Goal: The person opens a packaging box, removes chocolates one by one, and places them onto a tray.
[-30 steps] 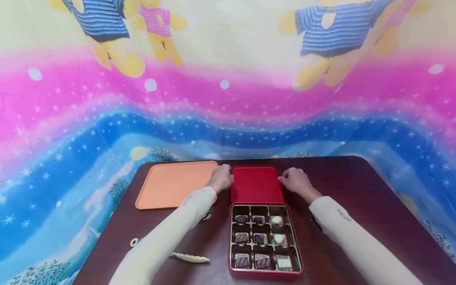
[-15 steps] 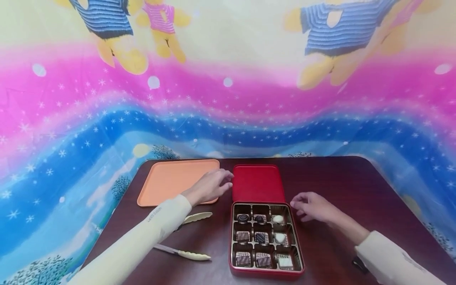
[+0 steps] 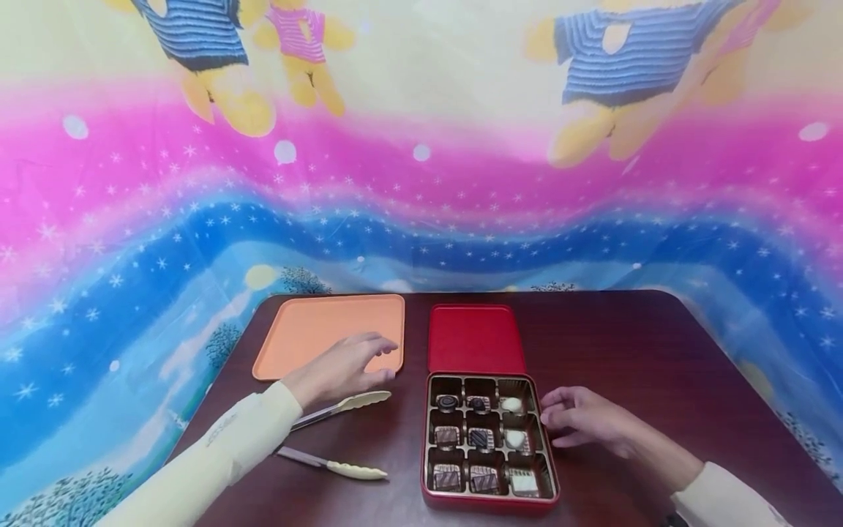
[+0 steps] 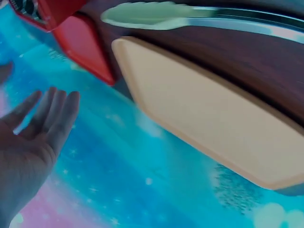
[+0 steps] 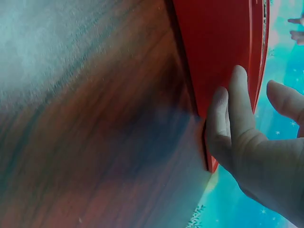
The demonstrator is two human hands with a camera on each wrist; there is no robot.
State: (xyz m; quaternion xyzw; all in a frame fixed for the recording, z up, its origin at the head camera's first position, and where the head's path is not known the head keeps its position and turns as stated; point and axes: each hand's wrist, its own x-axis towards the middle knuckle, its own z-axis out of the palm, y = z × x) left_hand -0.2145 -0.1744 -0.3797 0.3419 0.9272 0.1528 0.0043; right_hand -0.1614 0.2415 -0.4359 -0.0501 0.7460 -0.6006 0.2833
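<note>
A red tin (image 3: 490, 503) of chocolates stands near the table's front, its gold insert divided into several compartments with one chocolate in each. Behind it lies its red lid (image 3: 476, 340), flat on the table. My right hand (image 3: 589, 421) is beside the tin's right wall, fingers relaxed and fingertips right at the side; the right wrist view shows the fingers (image 5: 242, 109) close to the red wall. My left hand (image 3: 345, 369) hovers near the front right corner of the orange tray (image 3: 306, 333), fingers loosely spread, holding nothing. Tongs (image 3: 356, 471) with cream tips lie below that hand.
The dark wooden table (image 3: 606, 329) has rounded far corners. A patterned curtain (image 3: 421, 219) hangs close behind its back edge. The tongs lie spread apart, tips pointing toward the tin, their rear end hidden under the left sleeve (image 3: 217, 446).
Both hands have left the red lid, which lies behind the tin. The left hand has moved left and nearer, over the tray's corner; the right has come back to the tin's right side.
</note>
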